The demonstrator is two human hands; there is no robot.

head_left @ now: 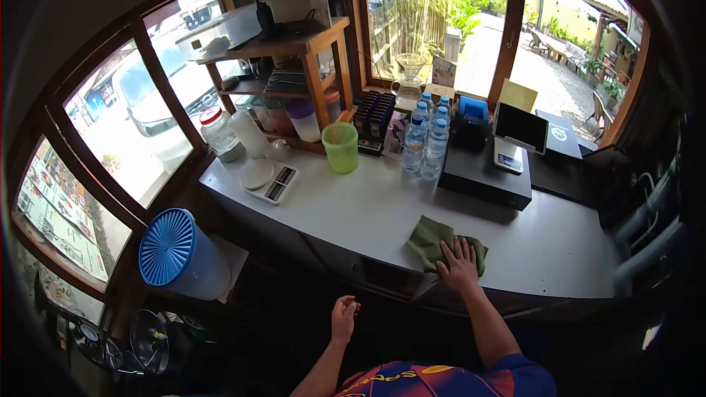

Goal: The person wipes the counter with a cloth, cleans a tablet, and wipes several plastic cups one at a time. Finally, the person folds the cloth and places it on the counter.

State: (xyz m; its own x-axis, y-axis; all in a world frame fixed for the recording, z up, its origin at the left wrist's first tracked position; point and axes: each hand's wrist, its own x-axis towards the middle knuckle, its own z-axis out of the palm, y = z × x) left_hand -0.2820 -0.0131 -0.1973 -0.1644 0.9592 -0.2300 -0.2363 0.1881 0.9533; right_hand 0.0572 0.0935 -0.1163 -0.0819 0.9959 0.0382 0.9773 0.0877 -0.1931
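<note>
Here, the right hand lies flat, fingers spread, on a green cloth at the tabletop's near edge. The left hand hangs free, half-curled.

Matt fabric cloth; smooth, semi-gloss cntr.

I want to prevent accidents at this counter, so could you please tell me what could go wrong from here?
The right hand lies on the green cloth close to the front edge of the counter, so the cloth might slip off there. The water bottles stand close together farther back; a long sweep that way could topple them. A wide sweep to the left might bump the light-green container.
</note>
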